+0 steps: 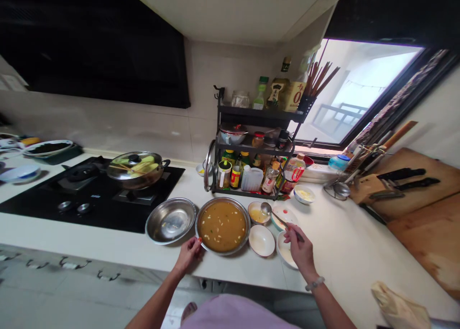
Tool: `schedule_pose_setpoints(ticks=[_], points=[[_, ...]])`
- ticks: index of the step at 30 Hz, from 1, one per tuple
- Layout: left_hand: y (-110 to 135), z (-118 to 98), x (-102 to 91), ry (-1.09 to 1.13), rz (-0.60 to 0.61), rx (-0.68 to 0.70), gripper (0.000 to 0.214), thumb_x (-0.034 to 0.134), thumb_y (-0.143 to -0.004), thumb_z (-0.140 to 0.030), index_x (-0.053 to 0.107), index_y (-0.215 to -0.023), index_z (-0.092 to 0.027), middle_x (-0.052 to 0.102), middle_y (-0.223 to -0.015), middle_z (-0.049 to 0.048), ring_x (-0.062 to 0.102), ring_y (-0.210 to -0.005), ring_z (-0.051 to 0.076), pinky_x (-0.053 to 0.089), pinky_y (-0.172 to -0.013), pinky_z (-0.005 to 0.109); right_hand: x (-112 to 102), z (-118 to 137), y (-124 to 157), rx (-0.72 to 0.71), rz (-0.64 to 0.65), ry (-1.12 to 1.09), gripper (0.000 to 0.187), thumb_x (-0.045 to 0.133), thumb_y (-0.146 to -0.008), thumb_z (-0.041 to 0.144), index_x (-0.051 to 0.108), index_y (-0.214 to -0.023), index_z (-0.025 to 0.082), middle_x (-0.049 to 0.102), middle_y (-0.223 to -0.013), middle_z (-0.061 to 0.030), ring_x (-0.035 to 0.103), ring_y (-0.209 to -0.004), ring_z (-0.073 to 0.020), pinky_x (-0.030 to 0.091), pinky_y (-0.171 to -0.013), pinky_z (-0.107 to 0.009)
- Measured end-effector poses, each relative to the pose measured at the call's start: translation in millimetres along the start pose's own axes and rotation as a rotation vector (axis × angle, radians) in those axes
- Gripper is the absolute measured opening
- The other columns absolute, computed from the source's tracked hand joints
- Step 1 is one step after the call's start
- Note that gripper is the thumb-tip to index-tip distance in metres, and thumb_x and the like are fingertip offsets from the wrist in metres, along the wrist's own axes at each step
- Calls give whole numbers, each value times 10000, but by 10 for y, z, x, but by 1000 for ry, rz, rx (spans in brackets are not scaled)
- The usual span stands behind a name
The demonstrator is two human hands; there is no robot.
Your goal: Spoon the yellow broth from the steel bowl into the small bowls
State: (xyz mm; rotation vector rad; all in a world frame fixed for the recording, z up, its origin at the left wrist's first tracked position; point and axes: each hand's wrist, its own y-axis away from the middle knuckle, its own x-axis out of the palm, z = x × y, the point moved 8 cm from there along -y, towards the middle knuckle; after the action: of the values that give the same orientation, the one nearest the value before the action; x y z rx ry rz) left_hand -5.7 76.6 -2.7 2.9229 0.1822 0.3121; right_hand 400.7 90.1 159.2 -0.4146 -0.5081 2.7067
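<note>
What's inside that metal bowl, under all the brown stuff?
The metal bowl holds brown liquid with pale bits at its surface. The cloudy liquid covers the bottom, so I can't see whether anything lies underneath.

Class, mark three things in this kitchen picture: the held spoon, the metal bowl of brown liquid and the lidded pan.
Held spoon (266,208): head view, on its rounded scoop.
Metal bowl of brown liquid (225,253): head view, on its near rim.
Lidded pan (139,182): head view, on its metal side.

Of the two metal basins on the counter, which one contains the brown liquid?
The right metal basin, beside the small bowls; the left basin, nearer the gas stove, shows mostly bare metal inside.
</note>
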Motion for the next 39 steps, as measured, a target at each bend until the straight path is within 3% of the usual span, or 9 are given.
schedule_pose_setpoints(ticks=[4, 8, 14, 19, 22, 30, 39], points=[[-10, 36, -8, 12, 4, 0, 513, 664, -659, -637, 454, -559, -180, 404, -474, -64, 383, -419, 80, 377, -398, 212, 67, 244, 55, -251, 122, 101, 261, 493, -899, 351, 661, -1021, 193, 646, -908, -90, 624, -647, -163, 550, -542, -291], [-21, 37, -20, -6, 4, 9, 506, 665, -665, -629, 457, -557, -180, 408, -470, -63, 381, -420, 80, 378, -397, 211, 127, 375, 112, -319, 145, 105, 249, 485, -906, 296, 653, -1066, 205, 638, -941, -95, 632, -717, -175, 555, -583, -293], [-35, 46, -22, -19, 16, 14, 498, 648, -689, -622, 454, -560, -182, 413, -473, -62, 396, -414, 86, 396, -396, 220, 332, 266, 232, -46, 123, -38, 281, 516, -897, 378, 644, -1028, 165, 609, -643, -16, 575, -514, -134, 534, -520, -263], [-25, 32, -29, -21, -3, 17, 505, 658, -669, -631, 457, -552, -182, 422, -468, -59, 399, -413, 86, 392, -399, 219, 582, 155, 381, 61, 216, -90, 371, 558, -846, 481, 670, -993, 159, 615, -641, -21, 562, -488, -128, 507, -464, -245], [-18, 13, -20, -24, 4, 21, 506, 655, -673, -630, 455, -550, -182, 422, -473, -58, 407, -417, 89, 401, -403, 224, 645, 48, 419, 167, 208, -152, 429, 580, -810, 544, 671, -973, 157, 607, -602, -14, 561, -480, -133, 498, -458, -249], [-5, -1, -5, -10, 2, 7, 513, 662, -654, -640, 453, -542, -185, 414, -465, -60, 402, -406, 86, 382, -398, 218, 566, -197, 394, 497, 2, -400, 502, 714, -655, 569, 655, -889, 130, 637, -565, -31, 591, -512, -176, 445, -426, -254], [0, -29, 3, -11, -7, 3, 518, 671, -640, -642, 449, -539, -186, 402, -468, -62, 387, -409, 83, 383, -391, 218, 468, -65, 334, 552, -39, -499, 446, 770, -594, 505, 656, -814, 134, 630, -543, -28, 573, -490, -164, 412, -414, -242]])
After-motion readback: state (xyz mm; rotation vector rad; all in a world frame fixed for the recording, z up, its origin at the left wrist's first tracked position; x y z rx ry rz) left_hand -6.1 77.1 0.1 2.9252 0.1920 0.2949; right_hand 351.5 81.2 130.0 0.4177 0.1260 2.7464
